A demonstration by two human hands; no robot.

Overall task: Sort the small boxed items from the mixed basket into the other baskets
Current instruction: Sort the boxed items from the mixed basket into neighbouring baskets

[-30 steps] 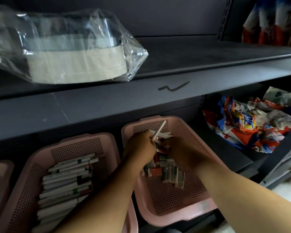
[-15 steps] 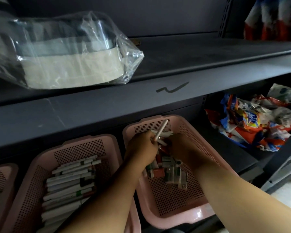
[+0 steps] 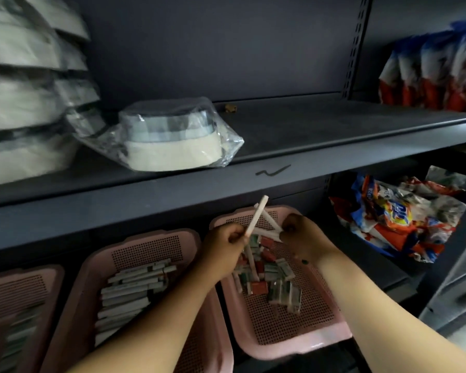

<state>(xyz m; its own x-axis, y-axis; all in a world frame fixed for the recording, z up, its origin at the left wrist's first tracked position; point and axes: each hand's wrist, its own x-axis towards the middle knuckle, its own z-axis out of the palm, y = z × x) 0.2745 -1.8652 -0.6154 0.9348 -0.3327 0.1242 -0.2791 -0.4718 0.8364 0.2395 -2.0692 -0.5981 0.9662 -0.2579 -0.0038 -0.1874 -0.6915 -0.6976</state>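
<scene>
Over the mixed basket [image 3: 293,345] my left hand [image 3: 223,249] pinches a long white box [image 3: 256,220], my right hand [image 3: 304,235] grips other white boxes [image 3: 270,225]; next, I think, to the basket at 9 o'clock [image 3: 145,239].

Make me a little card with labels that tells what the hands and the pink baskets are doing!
left hand: grips a long white box, tilted up
right hand: pinches other white boxes
mixed basket: under both hands, holds red, green and white small boxes
middle basket: holds stacked boxes, long and white
left basket: blurred, contents unclear
shelf: carries a bagged pale item
</scene>
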